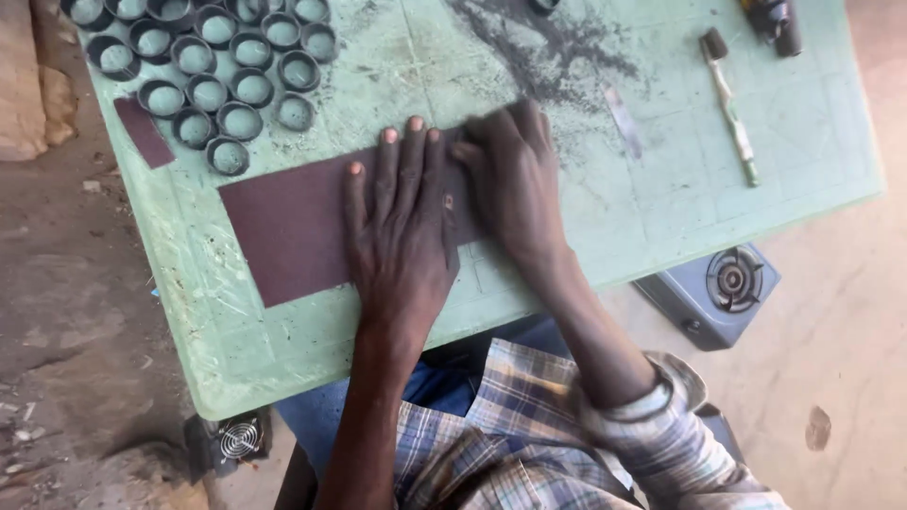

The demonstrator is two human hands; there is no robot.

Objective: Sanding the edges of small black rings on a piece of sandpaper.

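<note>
While the left hand (pixel 402 222) lies flat, fingers spread and palm down, it presses on the right half of a dark maroon sheet of sandpaper (pixel 293 227) spread on the pale green table (pixel 661 189). Sheet orientation: long, slightly tilted, its left end near the table's left edge, its right end passing under both hands. Most of the exposed sheet extends to the left of the left hand; fingertips reach the sheet's far edge.

Right hand (pixel 515 179): just beside the left, touching or nearly touching it, set over the sheet's right end. It is motion-blurred, fingers curled downward; whether it grips anything beneath cannot be told.

Surroundings, table top:
- Cluster of black rings (pixel 213 57), round and open-topped, at the far left corner, close beyond the sheet's far left corner but apart from it.
- Small maroon strip (pixel 144 132) at the left edge, beside the rings.
- Dark powder smear (pixel 548 47) beyond the right hand.
- Thin light stick with a dark tip (pixel 729 104) far right, well apart from both hands.
- Dark tool (pixel 775 19), partly cut off, at the far right corner.

Below table level: small grey single-burner stove (pixel 713 293) on the ground at right; a small black fan unit (pixel 231 439) at lower left. Person wears a plaid shirt, sleeve rolled on the right arm.
</note>
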